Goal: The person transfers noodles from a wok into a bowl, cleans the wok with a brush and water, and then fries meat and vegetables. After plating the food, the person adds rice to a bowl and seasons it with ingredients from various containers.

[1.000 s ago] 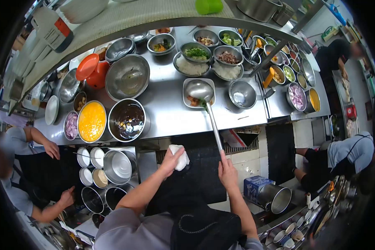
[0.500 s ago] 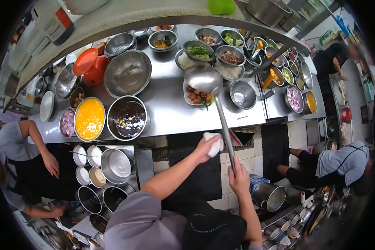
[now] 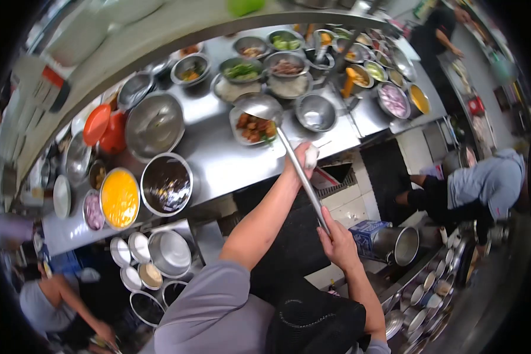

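Note:
My right hand (image 3: 339, 243) is closed round the lower end of a long-handled steel ladle (image 3: 301, 176). The ladle's bowl is tipped over the back of a white dish (image 3: 236, 125), which holds browned chunks of food (image 3: 251, 129) with some green leaves. My left hand (image 3: 301, 160) grips a folded white cloth (image 3: 312, 156) and reaches the counter's front edge. The ladle handle crosses in front of that hand, hiding part of it. Just right of the dish sits a steel bowl (image 3: 316, 112).
On the counter stand a pot of yellow liquid (image 3: 120, 197), a pot of dark liquid (image 3: 167, 184), a large bowl (image 3: 154, 127) and several ingredient bowls. A shelf (image 3: 177, 38) overhangs the back. One person (image 3: 484, 183) bends at the right; another (image 3: 53, 304) works at lower left.
My left hand has moved up and right with the cloth, from beside the ladle handle to behind it. The ladle bowl still hangs over the dish. The whole view has turned and shifted.

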